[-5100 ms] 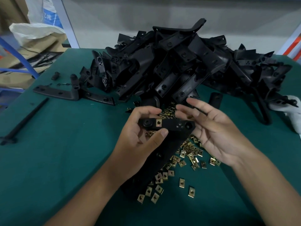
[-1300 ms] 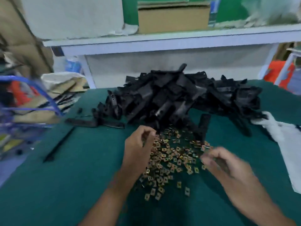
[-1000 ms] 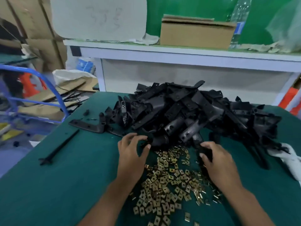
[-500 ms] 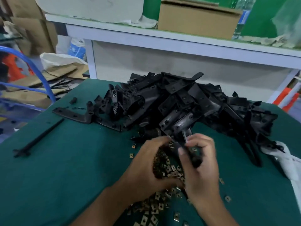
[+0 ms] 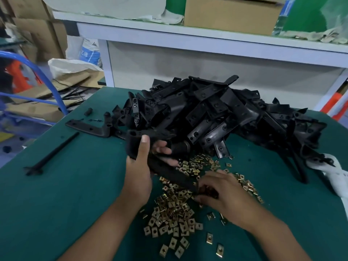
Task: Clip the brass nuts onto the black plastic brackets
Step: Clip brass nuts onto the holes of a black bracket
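Surface: a green mat (image 5: 56,194) is spread over the table, reaching every visible edge.
Bracket heap: black plastic brackets (image 5: 216,117) are piled at the far middle of the mat.
Held bracket: one long black bracket (image 5: 169,172) is lifted in front of the heap, slanting down toward the right hand.
Left hand: the left hand (image 5: 139,170) is wrapped round the bracket's upper end, thumb pressed on its near face.
Right hand: the right hand (image 5: 224,194) is lowered palm-down onto the nuts at the bracket's lower end; fingers are curled, but whether a nut is pinched cannot be told.
Nuts: brass nuts (image 5: 173,210) are scattered on the mat between heap and person.
Left of mat: a lone L-shaped bracket (image 5: 88,128) and a thin black rod (image 5: 52,153) are laid apart.
Right edge: a white cloth (image 5: 337,178) is seen.
Room: a white shelf (image 5: 207,38) with a cardboard box (image 5: 229,14) is set behind; flattened cardboard (image 5: 47,95) and a blue frame (image 5: 47,80) are seen at left.
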